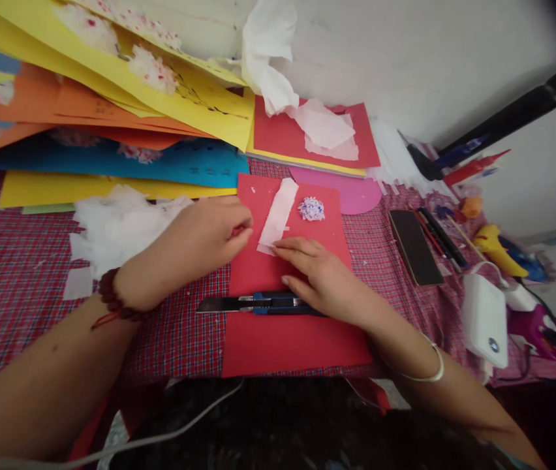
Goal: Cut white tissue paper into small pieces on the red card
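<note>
My right hand point(324, 277) lies with its fingers stretched out, their tips at the lower end of a white tissue paper strip point(278, 215). The strip rests slantwise on a red paper sheet point(258, 349). My left hand point(214, 228) hovers at the sheet's left edge, fingers curled inward; whatever they may hold is hidden. Right of the strip sits a small purple-flecked white paper ball point(311, 209). A blue-and-black utility knife point(273, 303) lies across the sheet with its blade extended to the left, its other end close beneath my right hand.
Crumpled white tissue point(116, 222) lies beside my left forearm. Behind it, coloured sheets with paper blossoms point(200, 91) are stacked. A red sheet point(268, 137) bears more tissue. On the right are a phone point(415, 248), pens point(442, 238) and a white power bank point(486, 320).
</note>
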A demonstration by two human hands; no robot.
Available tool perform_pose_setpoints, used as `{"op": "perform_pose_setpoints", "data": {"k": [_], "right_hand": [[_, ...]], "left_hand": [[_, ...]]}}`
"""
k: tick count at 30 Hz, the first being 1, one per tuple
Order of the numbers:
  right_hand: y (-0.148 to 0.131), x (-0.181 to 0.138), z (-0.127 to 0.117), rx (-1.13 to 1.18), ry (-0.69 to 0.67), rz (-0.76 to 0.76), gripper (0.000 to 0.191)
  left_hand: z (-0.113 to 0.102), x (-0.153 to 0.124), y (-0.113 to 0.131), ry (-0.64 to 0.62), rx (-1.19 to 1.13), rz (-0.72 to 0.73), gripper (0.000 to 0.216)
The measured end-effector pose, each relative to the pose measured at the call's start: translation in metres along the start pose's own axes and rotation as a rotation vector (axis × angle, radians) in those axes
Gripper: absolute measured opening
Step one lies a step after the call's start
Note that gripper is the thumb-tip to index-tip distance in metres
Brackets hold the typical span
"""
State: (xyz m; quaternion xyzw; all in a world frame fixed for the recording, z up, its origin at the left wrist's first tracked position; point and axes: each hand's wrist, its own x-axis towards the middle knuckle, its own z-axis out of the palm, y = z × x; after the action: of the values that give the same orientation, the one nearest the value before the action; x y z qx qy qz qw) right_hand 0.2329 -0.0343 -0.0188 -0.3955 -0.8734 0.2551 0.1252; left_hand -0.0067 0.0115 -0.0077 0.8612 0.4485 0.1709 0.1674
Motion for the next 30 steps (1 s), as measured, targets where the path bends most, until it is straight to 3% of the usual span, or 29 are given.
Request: {"op": "perform_pose_setpoints", "data": {"k": [4, 8, 11, 14, 17, 19, 21, 22, 24, 27, 30], "right_hand": [[0.006, 0.002, 0.001, 0.251, 0.083, 0.053, 0.038], [0.014, 0.005, -0.003, 0.660, 0.187, 0.209, 0.034], [0.016, 0.004, -0.014, 0.937, 0.319, 0.306, 0.042], [0.014, 0.000, -0.032, 0.958, 0.482, 0.302, 0.045], [0.011, -0.007, -0.047, 0.920, 0.560, 0.282, 0.044], [0.011, -0.010, -0.050, 0.981, 0.545, 0.252, 0.040], [0.013, -0.012, -0.048, 1.089, 0.495, 0.158, 0.035], [0.013, -0.012, -0.046, 1.142, 0.458, 0.094, 0.033], [0.014, -0.012, -0.040, 1.226, 0.369, -0.031, 0.029], [0.010, -0.010, -0.033, 1.272, 0.250, -0.121, 0.026], [0.005, -0.010, -0.029, 1.286, 0.138, -0.177, 0.025]], "left_hand": [[0.017, -0.001, 0.012, -0.147, -0.090, 0.128, 0.021], [0.028, 0.000, 0.017, -0.160, -0.111, 0.249, 0.021], [0.031, 0.002, 0.016, -0.164, -0.094, 0.248, 0.022], [0.033, 0.004, 0.013, -0.167, -0.099, 0.238, 0.022], [0.035, 0.004, 0.012, -0.150, -0.114, 0.245, 0.020], [0.035, 0.004, 0.013, -0.052, -0.152, 0.209, 0.017], [0.031, 0.003, 0.016, 0.141, -0.211, 0.148, 0.011], [0.028, 0.002, 0.018, 0.238, -0.246, 0.129, 0.014], [0.023, 0.001, 0.024, 0.354, -0.315, 0.138, 0.041], [0.022, 0.002, 0.030, 0.336, -0.348, 0.205, 0.069], [0.036, 0.009, 0.024, 0.254, -0.249, 0.220, 0.050]]}}
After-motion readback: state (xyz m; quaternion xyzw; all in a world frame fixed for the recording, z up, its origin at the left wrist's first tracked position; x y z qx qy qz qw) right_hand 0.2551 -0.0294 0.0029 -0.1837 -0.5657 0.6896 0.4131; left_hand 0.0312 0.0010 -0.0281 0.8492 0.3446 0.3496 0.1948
